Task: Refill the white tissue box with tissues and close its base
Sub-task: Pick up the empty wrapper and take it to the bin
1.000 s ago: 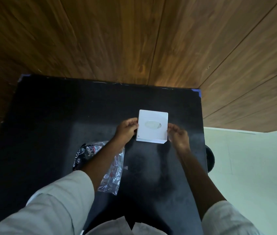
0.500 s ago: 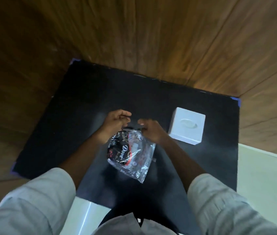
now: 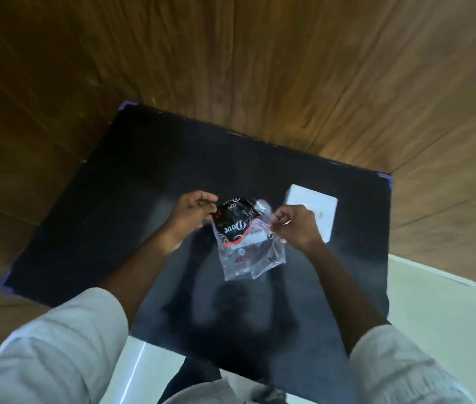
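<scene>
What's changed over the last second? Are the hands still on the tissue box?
No. Both hands let go of the white tissue box and took up the plastic tissue packet. The left hand and right hand now grip its top edges, lifting it off the black table so it hangs between them. The box stays upright on the table, oval slot facing up, base not yet opened.

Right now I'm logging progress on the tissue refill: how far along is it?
Early stage. Done: nothing I can confirm; the white tissue box sits on the black table, slot side up, nobody holding it. In hand: the left hand and right hand pinch the top of the clear Dove tissue packet, seemingly to open it. Left: taking tissues out, loading the box, closing its base.
</scene>
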